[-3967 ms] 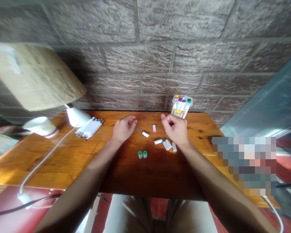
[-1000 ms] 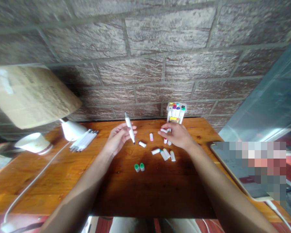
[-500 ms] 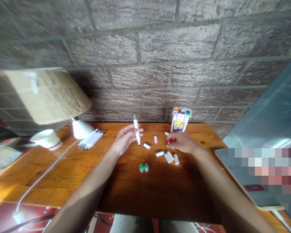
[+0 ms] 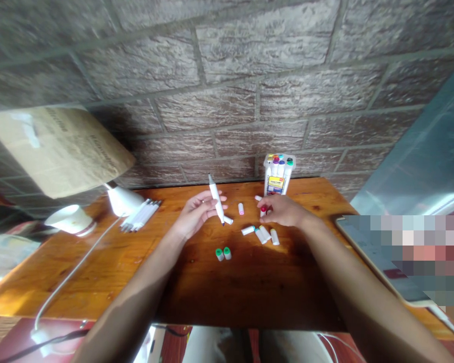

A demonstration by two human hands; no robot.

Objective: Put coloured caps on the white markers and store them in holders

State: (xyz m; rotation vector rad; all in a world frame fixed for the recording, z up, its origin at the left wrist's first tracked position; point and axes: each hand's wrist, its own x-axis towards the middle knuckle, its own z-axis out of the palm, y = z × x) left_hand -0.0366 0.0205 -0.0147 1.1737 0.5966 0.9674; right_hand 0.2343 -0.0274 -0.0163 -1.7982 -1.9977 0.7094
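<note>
Between the thumb and fingers of my left hand (image 4: 197,214) is an uncapped white marker (image 4: 216,198), held nearly upright with a tip bare at each end. My right hand (image 4: 283,210) pinches a marker cap with a red end (image 4: 264,208), just above the table. Around it lie several loose white caps: a pink-rimmed cap (image 4: 241,208), a blue-rimmed cap (image 4: 248,230) and a yellow-rimmed cap (image 4: 274,237). Two green-topped caps (image 4: 223,253) stand side by side nearer to me. Another white cap (image 4: 229,220) lies partly behind the marker's lower tip.
A clear case of capped markers (image 4: 279,174) stands against the brick wall. Several uncapped markers (image 4: 140,216) lie at the left, beside a lamp (image 4: 123,200) and a white cup (image 4: 71,220). A white cable (image 4: 73,269) crosses the table; a tablet (image 4: 382,262) lies at the right.
The view has shifted slightly. My right hand has the red-ended cap more upright and clearer to see in its fingers. My left hand still holds the marker, tilted a little more.
</note>
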